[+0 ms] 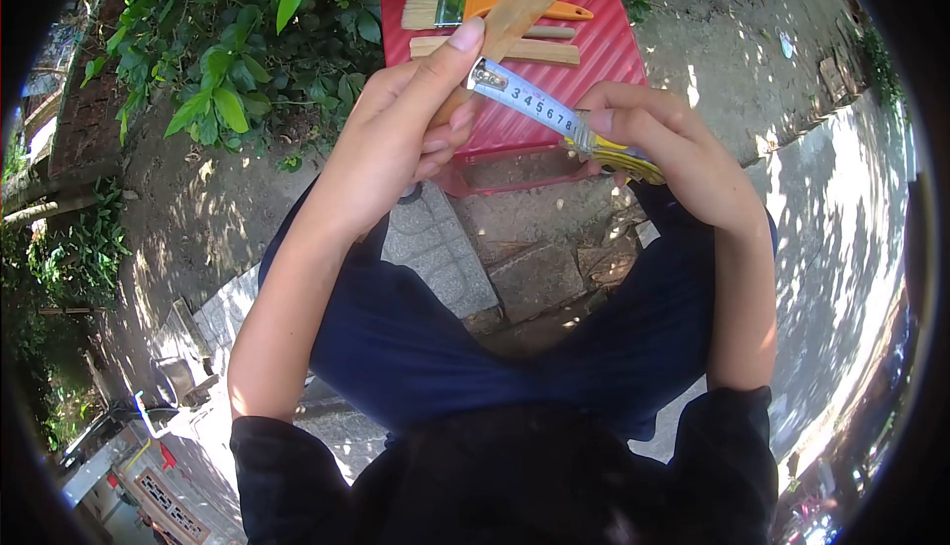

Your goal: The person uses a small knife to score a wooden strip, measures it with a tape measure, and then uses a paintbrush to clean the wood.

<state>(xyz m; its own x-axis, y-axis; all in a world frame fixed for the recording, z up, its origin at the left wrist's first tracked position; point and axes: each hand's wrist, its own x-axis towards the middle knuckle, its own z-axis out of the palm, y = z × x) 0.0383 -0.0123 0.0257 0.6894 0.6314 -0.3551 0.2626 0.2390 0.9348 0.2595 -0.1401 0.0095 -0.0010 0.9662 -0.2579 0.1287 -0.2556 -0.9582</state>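
Note:
My left hand (411,120) is closed around a flat wooden strip (529,1) that slants up to the right, its thumb on top. The metal end of a tape measure's blade (534,104) lies by the strip at the left thumb, numbers 3 to 8 showing. My right hand (678,139) grips the yellow tape measure (623,159), thumb near the blade's exit. Beyond the hands is a red ribbed plastic stool (614,45). On it lie a brush with an orange handle (485,1) and wooden pieces (539,52), partly behind the held strip.
Leafy branches (223,80) hang at the upper left, close to the stool. Under and in front of the stool are stone slabs (539,283) and a grey speckled tile (435,248). Sunlit concrete ground (821,209) lies to the right.

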